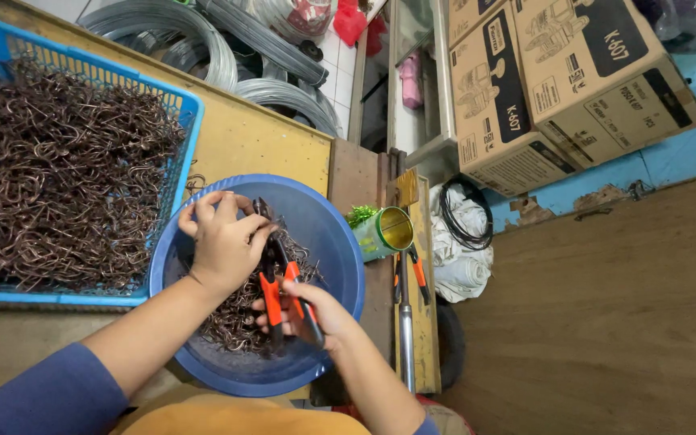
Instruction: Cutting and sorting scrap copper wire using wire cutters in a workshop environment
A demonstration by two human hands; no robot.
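Note:
A round blue basin (328,229) sits in front of me, partly filled with dark bent wire hooks (235,318). My right hand (312,310) grips pliers with orange and black handles (282,290) over the basin, jaws pointing away from me. My left hand (223,238) is at the pliers' jaws, fingers pinched around a small wire piece there. The jaws and the piece are mostly hidden by my fingers.
A blue plastic basket (183,109) heaped with brown wire hooks stands to the left on a yellowish board. Coils of grey wire (203,40) lie behind. A green tin can (384,232) and second pliers (416,270) rest to the right, near cardboard boxes (573,80).

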